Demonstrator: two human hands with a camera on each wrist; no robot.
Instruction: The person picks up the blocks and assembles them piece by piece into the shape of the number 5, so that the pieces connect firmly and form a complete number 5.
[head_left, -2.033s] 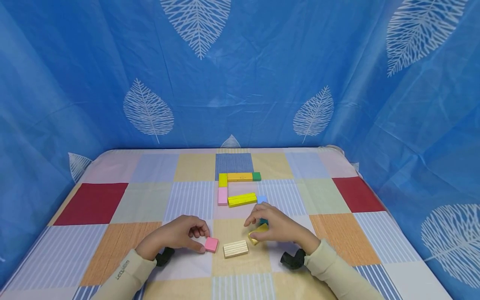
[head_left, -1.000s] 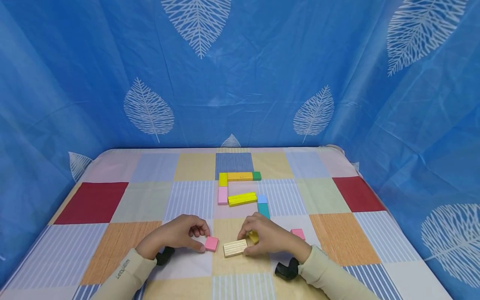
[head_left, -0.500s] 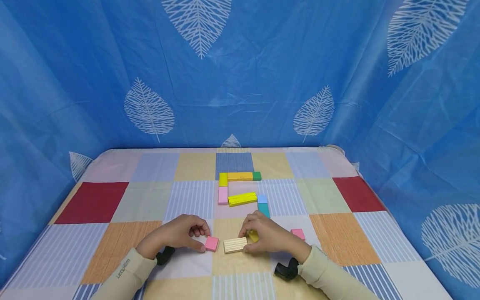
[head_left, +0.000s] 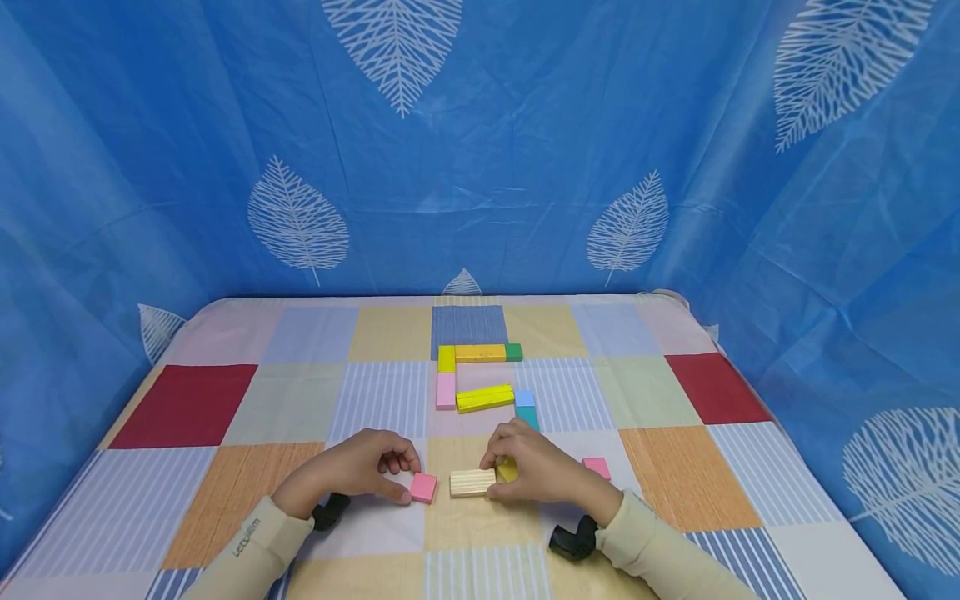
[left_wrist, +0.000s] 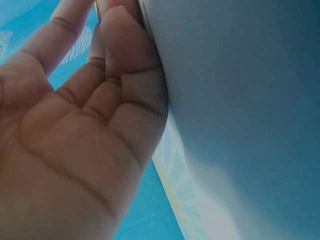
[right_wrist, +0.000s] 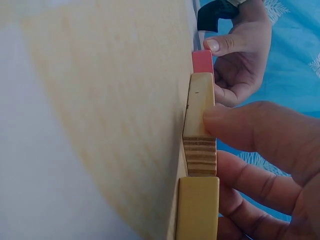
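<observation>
My left hand [head_left: 363, 465] pinches a small pink block [head_left: 423, 487] between thumb and fingers on the tablecloth. In the left wrist view its palm [left_wrist: 65, 145] fills the left side, and the pink block does not show there. To its right, my right hand [head_left: 536, 467] holds the right end of a plain striped-grain wooden block [head_left: 471, 483], thumb on the near side and fingers on the far side. A gap separates the wooden block from the pink one. Partly hidden under the right hand lies a yellow block [right_wrist: 198, 207], close to the wooden block's end.
Farther back lie a yellow block [head_left: 447, 359], an orange block [head_left: 480, 353], a green block [head_left: 513, 352], a light pink block [head_left: 446, 392], bright yellow blocks [head_left: 485, 398], a light blue block [head_left: 524, 398] and a teal block [head_left: 527, 417]. Another pink block [head_left: 596, 467] lies behind the right wrist.
The right hand has gone from the yellow block to the wooden block and has turned it straighter, shifting it slightly away from me. The left hand has stayed still.
</observation>
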